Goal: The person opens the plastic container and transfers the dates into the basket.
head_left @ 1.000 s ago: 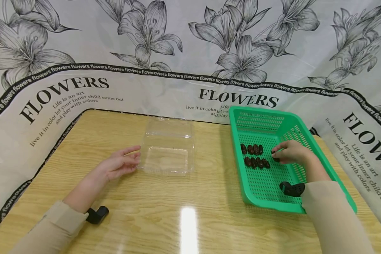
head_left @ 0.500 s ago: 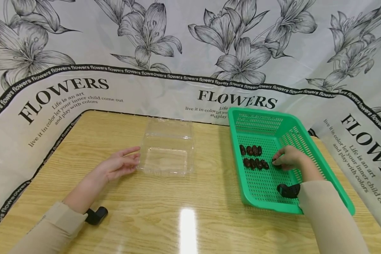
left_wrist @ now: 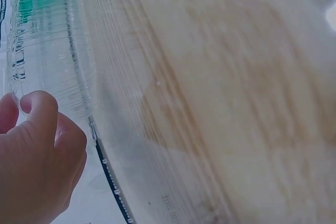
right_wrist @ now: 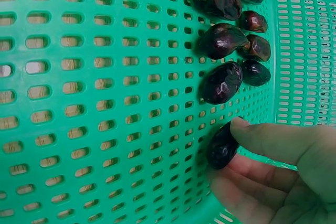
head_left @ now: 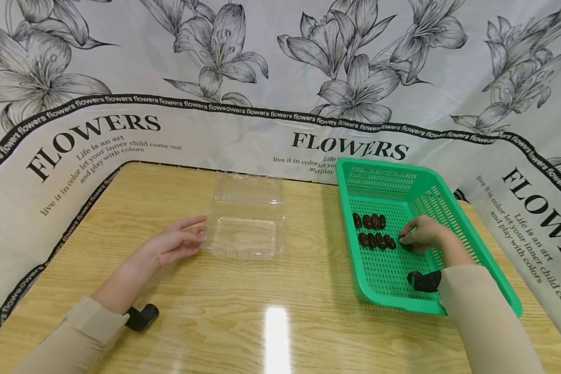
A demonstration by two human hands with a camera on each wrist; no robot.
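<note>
In the head view my right hand (head_left: pixel 425 234) reaches down into a green plastic basket (head_left: pixel 362 283). In the right wrist view, its thumb and fingers pinch a dark, glossy date (right_wrist: pixel 221 148) at the basket floor. To the left of that hand, several wrinkled brown dates (head_left: pixel 376 240) lie in two short rows. My left hand (head_left: pixel 179 243) is at the left side of a clear plastic clamshell box (head_left: pixel 245 236), which stands with its lid raised. Its fingers are loosely bent, fingertips right at the box's rim (left_wrist: pixel 16 95).
A wooden table (head_left: pixel 205 322) bears both containers, the basket to the right of the box. Behind it hangs a white cloth (head_left: pixel 243 135) printed with flowers and lettering. A black wrist device (head_left: pixel 142 317) sits at the left cuff, another (head_left: pixel 424 281) at the right.
My right hand has shifted slightly toward me inside the basket, bringing the date beside the nearer row. My left hand and the clear box have stayed in place.
</note>
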